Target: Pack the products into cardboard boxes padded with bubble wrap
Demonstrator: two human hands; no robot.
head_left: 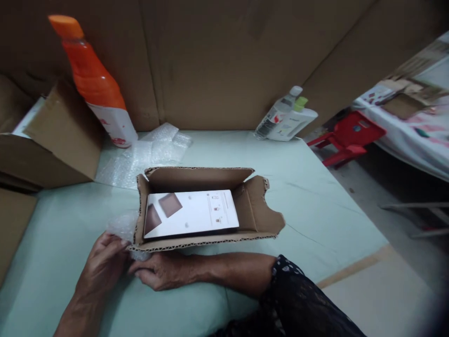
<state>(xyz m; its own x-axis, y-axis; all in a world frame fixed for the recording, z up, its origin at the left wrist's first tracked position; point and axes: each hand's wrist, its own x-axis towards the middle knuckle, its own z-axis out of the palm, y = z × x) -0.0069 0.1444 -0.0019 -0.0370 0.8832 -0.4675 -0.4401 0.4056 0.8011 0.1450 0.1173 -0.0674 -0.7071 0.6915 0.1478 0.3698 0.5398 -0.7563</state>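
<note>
Bubble wrap (122,224): it bunches at the left end of the open carton (259,210), with a little more showing under that end's near corner.
Brown box (70,135): left of the carton and further back; keep your left elbow's swing short of it.
Left hand (103,260): your fingers are bent close together at the wrap, seemingly pinching it, beside the carton's near left corner. Keep that pinch light, so the film neither tears nor slips.
Loose sheets (150,152): flat behind the carton's left half, near the orange bottle (100,86).
Right hand (159,271): your fingers are curled in front of the carton's near wall; you can't tell from here whether they grip film. Smooth the wrap flat, steadying the corner.
White box (192,213): inside the carton, toward its left end; avoid tipping it.
Raw edges: the carton's cut rims and notched right flap could snag film.
Open room: widest on the table (301,187) right of the carton, before the slanting edge; two bottles (273,119) stand behind.
</note>
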